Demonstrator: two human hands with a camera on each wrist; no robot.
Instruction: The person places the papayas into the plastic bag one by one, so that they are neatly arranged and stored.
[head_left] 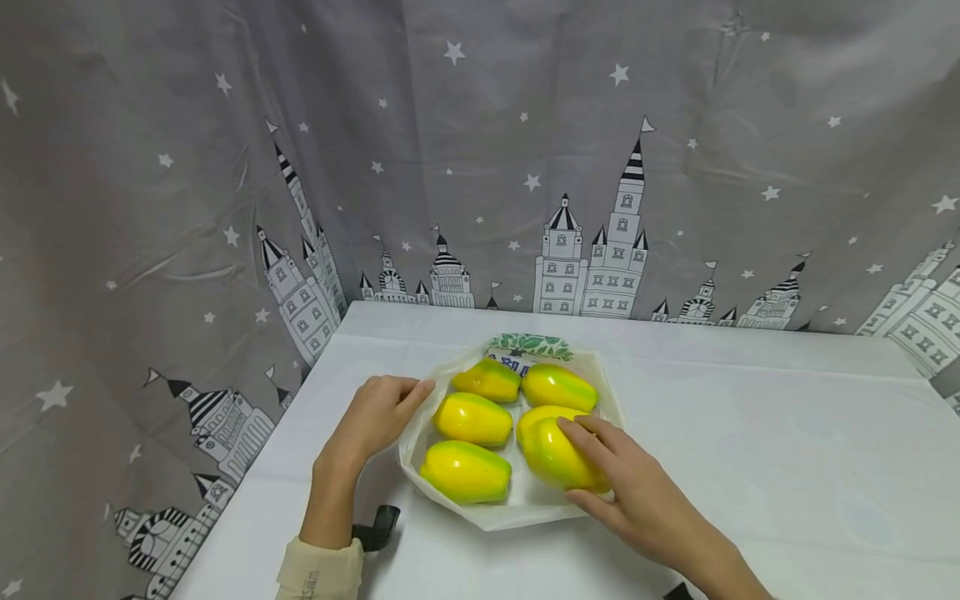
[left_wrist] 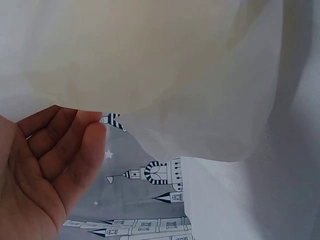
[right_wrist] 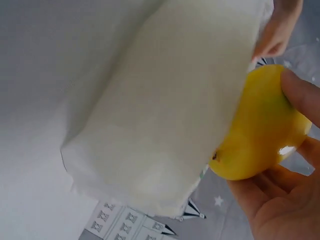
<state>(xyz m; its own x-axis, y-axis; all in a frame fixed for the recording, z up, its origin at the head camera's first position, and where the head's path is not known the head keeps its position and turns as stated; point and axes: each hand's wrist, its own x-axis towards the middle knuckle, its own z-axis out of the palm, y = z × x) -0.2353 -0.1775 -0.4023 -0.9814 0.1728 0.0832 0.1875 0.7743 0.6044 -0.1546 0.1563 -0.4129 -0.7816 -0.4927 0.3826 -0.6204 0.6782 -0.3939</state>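
An open white plastic bag (head_left: pixel 495 523) lies on the table with several shiny yellow-green papayas inside, among them a papaya (head_left: pixel 467 473) at the front left. My left hand (head_left: pixel 381 417) pinches the bag's left rim between thumb and fingers; the left wrist view has the same hand (left_wrist: pixel 55 160) at the bag's edge. My right hand (head_left: pixel 641 492) grips one papaya (head_left: pixel 558 454) over the bag's right side, overlapping another papaya (head_left: pixel 543 414) behind it. In the right wrist view this held papaya (right_wrist: pixel 262 130) shows at the bag's rim, thumb on one side and fingers round the other.
A white cloth covers the table (head_left: pixel 750 433). Behind and to the left hangs a grey curtain (head_left: pixel 480 133) printed with castles and stars. Green leaves and blue lettering mark the bag's far edge. A black strap piece (head_left: pixel 378 529) sits at my left wrist.
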